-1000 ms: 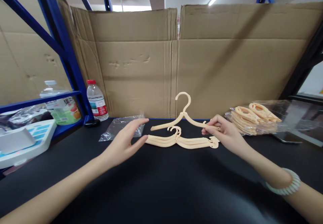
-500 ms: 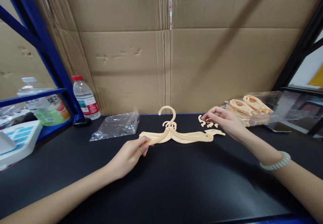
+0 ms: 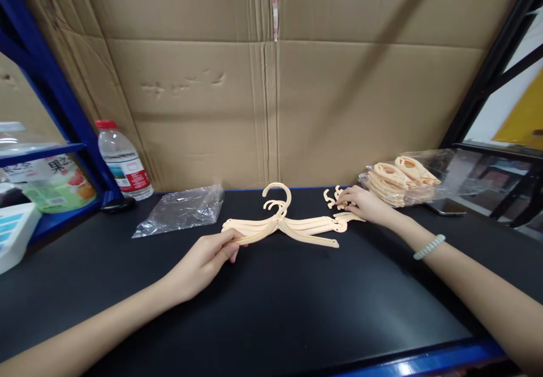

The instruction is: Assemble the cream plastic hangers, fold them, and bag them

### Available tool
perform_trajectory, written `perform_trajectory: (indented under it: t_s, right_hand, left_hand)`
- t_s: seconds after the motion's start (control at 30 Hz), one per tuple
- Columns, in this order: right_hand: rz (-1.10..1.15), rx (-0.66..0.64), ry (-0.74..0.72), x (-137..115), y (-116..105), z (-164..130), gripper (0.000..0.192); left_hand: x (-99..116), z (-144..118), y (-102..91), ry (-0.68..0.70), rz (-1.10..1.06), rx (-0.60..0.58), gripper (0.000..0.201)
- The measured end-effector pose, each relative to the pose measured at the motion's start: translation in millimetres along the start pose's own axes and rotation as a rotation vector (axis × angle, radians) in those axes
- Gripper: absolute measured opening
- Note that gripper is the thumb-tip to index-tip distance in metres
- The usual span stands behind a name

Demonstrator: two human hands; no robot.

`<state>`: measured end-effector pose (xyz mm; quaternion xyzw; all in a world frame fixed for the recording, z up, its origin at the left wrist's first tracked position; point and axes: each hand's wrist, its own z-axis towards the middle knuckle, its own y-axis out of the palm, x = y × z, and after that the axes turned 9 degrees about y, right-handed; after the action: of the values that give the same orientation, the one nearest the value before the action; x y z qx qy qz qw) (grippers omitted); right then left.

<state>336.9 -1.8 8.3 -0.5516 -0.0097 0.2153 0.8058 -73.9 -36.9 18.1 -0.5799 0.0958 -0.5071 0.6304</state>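
Observation:
My left hand [image 3: 212,255] pinches the left arm of a cream plastic clothes hanger [image 3: 307,236], whose hook rises at the middle. Behind and partly under it lie more cream hangers [image 3: 309,225], stacked with their smaller hooks showing. At the right end of the stack, my right hand [image 3: 367,204] has its fingers bent down among small cream hook-shaped pieces [image 3: 328,198]. Its fingertips look closed, but the hand hides what is between them. A pointed cream part [image 3: 350,217] sticks out just below that hand.
A flat clear plastic bag [image 3: 180,210] lies left of the hangers. Behind the right hand sits a clear bag of folded cream hangers [image 3: 394,181], with a phone [image 3: 446,207] beside it. A water bottle [image 3: 125,165] stands at the back left. Cardboard [image 3: 190,99] walls the rear.
My right hand has come down onto the small pieces. The held hanger's right arm now stands apart from the stack, nearer to me. My left hand keeps its grip; the view has shifted slightly.

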Motion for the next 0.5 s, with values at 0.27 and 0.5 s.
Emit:
perform_trajectory:
  t_s: [0.27, 0.5]
  right_hand:
    - [0.097, 0.279, 0.024, -9, 0, 1, 0.022]
    - [0.72, 0.626, 0.335, -54, -14, -3, 0.017]
  left_hand:
    - [-4, 1, 0.1, -0.048, -0.057, 0.032, 0.035]
    - [-5, 1, 0.0, -0.051, -0.103, 0.075, 0.034]
